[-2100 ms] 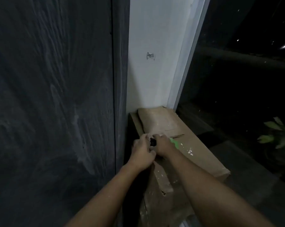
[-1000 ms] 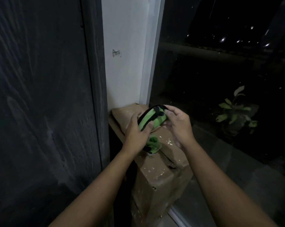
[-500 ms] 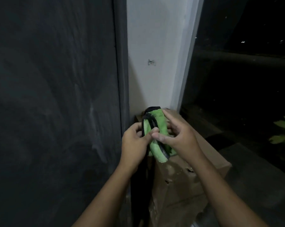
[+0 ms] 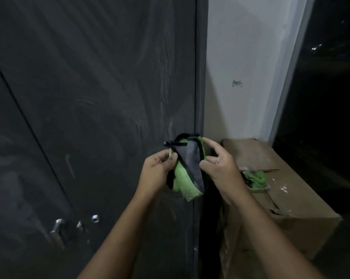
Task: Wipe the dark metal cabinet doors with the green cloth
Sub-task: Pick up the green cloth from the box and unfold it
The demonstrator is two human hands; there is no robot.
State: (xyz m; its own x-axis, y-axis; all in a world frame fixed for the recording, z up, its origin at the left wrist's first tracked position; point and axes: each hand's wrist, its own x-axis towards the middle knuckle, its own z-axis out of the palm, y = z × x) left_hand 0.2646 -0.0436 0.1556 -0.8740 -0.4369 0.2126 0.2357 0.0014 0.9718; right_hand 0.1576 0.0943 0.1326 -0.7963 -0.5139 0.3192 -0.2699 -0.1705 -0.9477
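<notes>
The green cloth (image 4: 183, 174), with a grey side and black edging, hangs bunched between my two hands in front of the right edge of the dark metal cabinet door (image 4: 101, 93). My left hand (image 4: 158, 174) pinches its left side. My right hand (image 4: 220, 168) grips its right side with curled fingers and thumb. The door is streaked with dusty smears. Metal latch hardware (image 4: 58, 228) sits low on the left, beside the seam with the neighbouring door.
A brown cardboard box (image 4: 290, 190) stands on the floor right of the cabinet, with a second green cloth (image 4: 257, 179) on its top. Behind it rise a white wall (image 4: 246, 57) and a dark window (image 4: 326, 97).
Both hands lifted the cloth off the box and carried it left, in front of the cabinet door. The view turned left, bringing the door latch into sight.
</notes>
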